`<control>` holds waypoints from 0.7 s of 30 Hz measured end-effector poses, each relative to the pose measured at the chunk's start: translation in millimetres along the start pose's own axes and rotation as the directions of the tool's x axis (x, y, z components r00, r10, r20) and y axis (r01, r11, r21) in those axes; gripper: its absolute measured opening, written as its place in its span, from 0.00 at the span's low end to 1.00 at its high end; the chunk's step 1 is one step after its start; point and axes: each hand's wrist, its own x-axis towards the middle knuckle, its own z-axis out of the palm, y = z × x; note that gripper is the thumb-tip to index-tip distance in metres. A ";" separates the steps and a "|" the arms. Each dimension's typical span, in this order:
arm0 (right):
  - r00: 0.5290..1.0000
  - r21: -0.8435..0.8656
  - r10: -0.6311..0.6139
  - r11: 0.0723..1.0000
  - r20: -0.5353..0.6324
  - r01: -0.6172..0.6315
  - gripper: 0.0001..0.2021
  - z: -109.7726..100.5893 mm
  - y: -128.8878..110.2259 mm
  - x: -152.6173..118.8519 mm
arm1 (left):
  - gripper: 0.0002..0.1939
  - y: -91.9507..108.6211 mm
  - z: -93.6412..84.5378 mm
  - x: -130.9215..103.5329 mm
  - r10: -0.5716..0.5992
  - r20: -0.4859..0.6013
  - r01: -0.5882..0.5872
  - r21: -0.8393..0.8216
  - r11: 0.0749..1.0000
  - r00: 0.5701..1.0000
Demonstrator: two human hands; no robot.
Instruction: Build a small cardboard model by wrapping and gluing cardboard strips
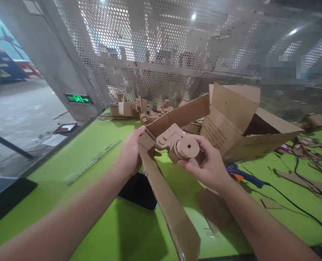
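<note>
My left hand [132, 150] is closed round a bent cardboard strip [174, 206], its thumb on the upper edge near the fold. One arm of the strip slants down toward me and the other runs up to the right. My right hand [208, 163] grips a layered cardboard model part [189, 148] by its round end. That end is a disc with a small square hole. The part's flat, slotted end points left and lies close to the strip's fold; whether they touch I cannot tell. A dark tablet or phone [139, 192] lies under my left wrist.
An open cardboard box [226, 137] stands at the right, with a blue glue gun [245, 175] and its cable before it. Cardboard scraps [307, 181] litter the right side. Several cardboard models [128, 108] line the back by a perforated metal screen [150, 54]. A clear ruler [95, 161] lies left.
</note>
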 end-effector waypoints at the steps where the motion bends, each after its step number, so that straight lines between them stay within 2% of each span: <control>1: 1.000 -0.023 0.011 1.000 -0.027 -0.012 0.30 0.9 1.1 -0.3 | 0.17 1.0 1.6 -2.5 -0.025 0.004 0.026 -0.016 1.000 1.000; 3: 0.998 -0.060 0.018 0.998 -0.063 -0.022 0.31 3.8 3.3 -1.3 | 0.17 1.0 3.9 -6.9 -0.022 0.032 0.022 -0.003 1.000 0.999; 5: 0.997 -0.094 0.010 0.995 -0.072 -0.017 0.30 7.6 4.0 -2.8 | 0.17 -0.7 4.6 -9.2 0.030 0.052 -0.033 0.055 0.998 0.998; 11: 0.998 -0.116 0.047 0.992 -0.033 -0.051 0.29 19.8 -5.5 -8.6 | 0.20 -11.0 1.1 -8.2 0.159 0.088 -0.177 0.264 0.948 0.983; 15: 0.998 -0.099 0.066 0.993 -0.021 -0.067 0.30 25.8 -12.4 -13.6 | 0.25 -22.4 -0.8 -10.2 0.270 0.144 -0.302 0.303 0.904 0.952; 18: 0.997 -0.069 0.072 0.995 -0.017 -0.073 0.32 26.4 -13.1 -15.4 | 0.30 -28.0 -3.9 -11.7 0.304 0.176 -0.344 0.288 0.893 0.936; 21: 0.995 -0.021 0.093 0.995 -0.046 -0.095 0.30 24.2 -13.8 -14.9 | 0.35 -26.9 -10.3 -11.2 0.349 0.295 -0.433 0.300 0.850 0.890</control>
